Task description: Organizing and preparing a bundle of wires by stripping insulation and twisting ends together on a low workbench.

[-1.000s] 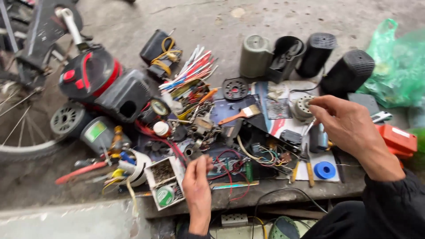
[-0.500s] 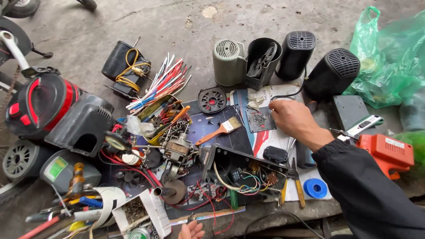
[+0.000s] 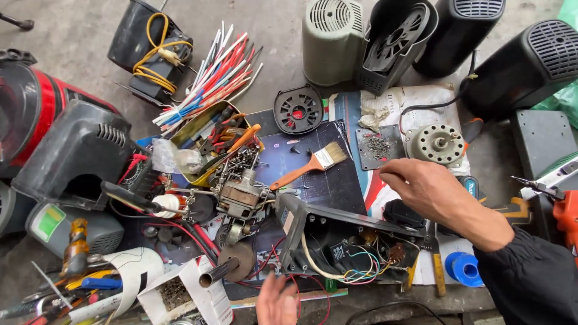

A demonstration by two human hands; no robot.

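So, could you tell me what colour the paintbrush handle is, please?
Orange, on the paintbrush left of the right hand; head view.

Round grey motor (image 3: pixel 438 144) flat on paper, shaft up, just beyond opened black wired housing (image 3: pixel 349 247).

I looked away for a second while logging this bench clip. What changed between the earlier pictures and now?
The right hand drew back from the papers toward the open black housing with coloured wires, holding nothing. The left hand slid down to the near edge. The orange-handled paintbrush and round grey motor stayed put.
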